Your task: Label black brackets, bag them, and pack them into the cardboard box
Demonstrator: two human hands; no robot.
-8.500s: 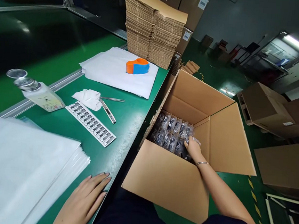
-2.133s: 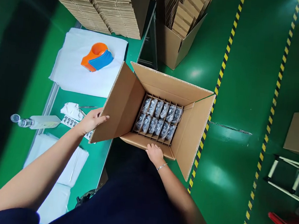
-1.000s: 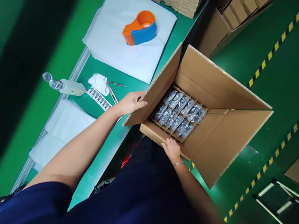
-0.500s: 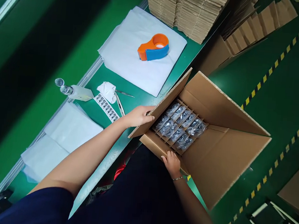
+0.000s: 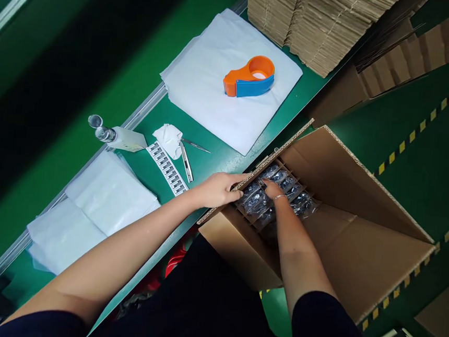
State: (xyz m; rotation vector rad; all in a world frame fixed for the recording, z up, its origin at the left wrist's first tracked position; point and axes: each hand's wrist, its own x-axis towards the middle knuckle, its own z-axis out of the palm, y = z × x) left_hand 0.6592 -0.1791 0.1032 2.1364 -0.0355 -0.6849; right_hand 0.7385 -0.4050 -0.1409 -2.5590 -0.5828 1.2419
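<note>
My left hand (image 5: 222, 189) is closed on the raised flap (image 5: 276, 162) of an open cardboard box (image 5: 361, 227), thumb on the inner side and fingers behind it. My right hand (image 5: 274, 189) reaches down inside the box, its fingers stretched out against the bagged items; the fingertips are partly lost among the plastic. The dark items in clear plastic bags (image 5: 256, 202) stand in rows between cardboard dividers (image 5: 244, 212). What the items are cannot be made out. My right forearm covers part of the rows.
An orange and blue tape dispenser (image 5: 251, 79) lies on white sheets (image 5: 229, 116) on the green table. Tweezers (image 5: 197, 145), a utility knife (image 5: 186, 162), a label strip (image 5: 167, 169) and a bottle (image 5: 127, 138) lie nearby. Flattened cartons (image 5: 319, 24) are stacked behind.
My right hand has left the box's near edge and moved inside onto the bagged items. The near flap now stands out toward me. My left hand stays on its flap.
</note>
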